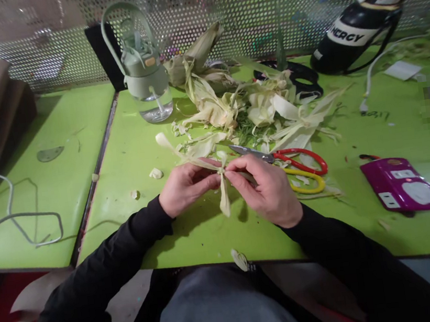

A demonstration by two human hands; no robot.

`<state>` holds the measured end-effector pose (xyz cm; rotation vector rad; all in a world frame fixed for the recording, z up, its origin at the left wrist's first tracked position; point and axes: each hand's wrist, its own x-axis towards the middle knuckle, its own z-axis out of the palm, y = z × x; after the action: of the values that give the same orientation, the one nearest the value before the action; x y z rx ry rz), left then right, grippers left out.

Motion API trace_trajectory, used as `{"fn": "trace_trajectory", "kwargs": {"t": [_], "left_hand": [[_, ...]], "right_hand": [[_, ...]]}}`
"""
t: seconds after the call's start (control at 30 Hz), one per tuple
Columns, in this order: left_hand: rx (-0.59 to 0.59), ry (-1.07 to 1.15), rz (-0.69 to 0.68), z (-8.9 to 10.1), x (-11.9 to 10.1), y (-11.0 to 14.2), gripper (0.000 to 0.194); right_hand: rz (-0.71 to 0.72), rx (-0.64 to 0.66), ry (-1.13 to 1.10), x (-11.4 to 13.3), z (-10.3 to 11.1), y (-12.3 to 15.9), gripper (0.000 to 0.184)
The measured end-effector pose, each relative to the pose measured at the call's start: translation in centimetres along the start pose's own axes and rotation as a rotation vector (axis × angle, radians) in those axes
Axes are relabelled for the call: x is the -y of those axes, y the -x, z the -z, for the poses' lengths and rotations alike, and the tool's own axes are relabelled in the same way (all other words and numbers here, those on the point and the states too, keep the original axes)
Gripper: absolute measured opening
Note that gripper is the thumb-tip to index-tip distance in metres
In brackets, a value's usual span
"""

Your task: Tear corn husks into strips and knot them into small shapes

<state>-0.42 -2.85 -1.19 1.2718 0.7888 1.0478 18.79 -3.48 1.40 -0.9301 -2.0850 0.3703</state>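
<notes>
Between my two hands is a pale corn husk strip [224, 198], knotted or crossed near its middle, with one end hanging down and another reaching up to the left. My left hand [186, 186] pinches it from the left side, thumb and fingers together. From the right, my right hand [266, 188] pinches it close to the crossing. Just behind my right hand lie scissors [303, 162] with one red and one yellow handle loop, their blades pointing left. A heap of loose corn husks [219, 102] spreads behind both hands.
A clear water bottle with a green lid [148, 85] stands at the back left. At the back right leans a black bottle [352, 34]. A purple power socket box [404, 183] sits to the right. Black-handled scissors [307, 80] lie behind the husks. A white cable [10, 203] loops at left.
</notes>
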Motion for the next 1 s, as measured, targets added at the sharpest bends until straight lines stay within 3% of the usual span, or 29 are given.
{"fn": "trace_trajectory", "kwargs": {"t": [0.2, 0.37, 0.57, 0.77, 0.83, 0.93, 1.0], "left_hand": [[0.057, 0.067, 0.054, -0.7, -0.6, 0.3, 0.044], [0.027, 0.128, 0.089, -1.1, -0.8, 0.4, 0.042], [-0.043, 0.148, -0.017, -1.6, -0.6, 0.8, 0.032], [-0.044, 0.281, -0.119, -2.1, -0.2, 1.2, 0.021], [-0.039, 0.338, -0.091, -2.2, -0.2, 1.1, 0.020], [-0.014, 0.387, 0.018, -2.1, -0.2, 0.9, 0.024], [0.003, 0.401, 0.079, -2.0, -0.2, 0.8, 0.026]], "right_hand": [[0.162, -0.036, 0.129, 0.2, 0.0, 0.2, 0.010], [0.195, -0.046, 0.172, 0.1, -0.1, 0.1, 0.009], [0.260, -0.034, 0.230, 0.5, 0.5, 0.2, 0.010], [0.374, -0.115, 0.278, 1.0, 0.6, 0.5, 0.014], [0.247, -0.084, 0.159, 0.9, 0.8, 0.4, 0.016], [-0.140, 0.029, -0.136, 0.5, 1.3, 0.0, 0.017], [-0.311, 0.075, -0.310, 0.0, 1.5, -0.2, 0.015]]}}
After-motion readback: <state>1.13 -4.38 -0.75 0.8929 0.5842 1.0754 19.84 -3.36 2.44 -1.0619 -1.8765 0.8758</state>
